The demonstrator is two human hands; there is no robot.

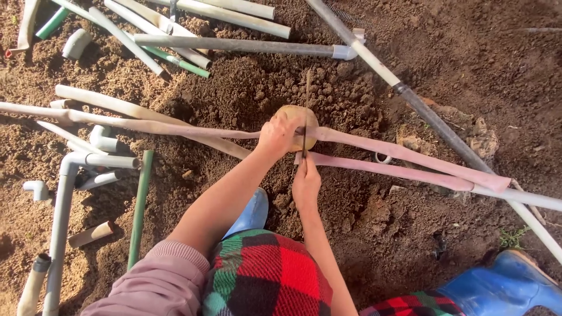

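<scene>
While hands (293, 158) grip, blade (304, 137) crosses flat hose (404, 153).

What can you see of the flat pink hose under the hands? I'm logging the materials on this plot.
The flat pink hose looks like soft, collapsed tubing, dusty and creased. It lies across the brown soil from left to right, with a second strip just below it. The left hand presses it on a round tan block; the right hand holds a thin blade across it.
</scene>
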